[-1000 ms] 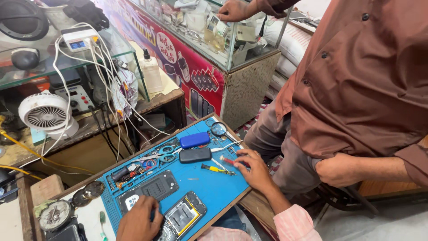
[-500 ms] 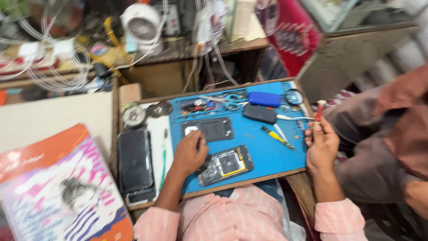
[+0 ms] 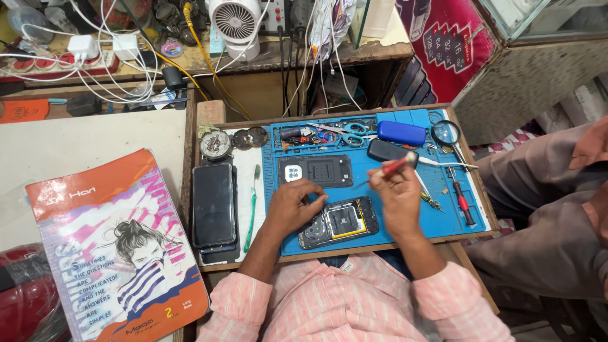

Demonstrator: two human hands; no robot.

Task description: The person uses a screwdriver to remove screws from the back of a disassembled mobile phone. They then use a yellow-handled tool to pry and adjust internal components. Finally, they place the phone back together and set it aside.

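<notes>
Opened phone (image 3: 339, 222) lay on the blue mat (image 3: 392, 209), steadied by the left hand's (image 3: 292, 206) fingertips. Right hand (image 3: 398, 196) pinched a red-handled screwdriver (image 3: 391, 168) above it

A wooden workbench (image 3: 209, 117) fronts a cluttered wooden shelf (image 3: 354, 54) (cables everywhere), beside a glass-topped counter (image 3: 538, 76).

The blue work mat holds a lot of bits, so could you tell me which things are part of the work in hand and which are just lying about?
In use:
- opened phone, steadied by the left hand
- red-handled screwdriver in the right hand
- detached back cover beside it

Lying about:
- scissors
- blue case
- magnifier
- green toothbrush
- dark phone
- notebook
- small fan
</notes>
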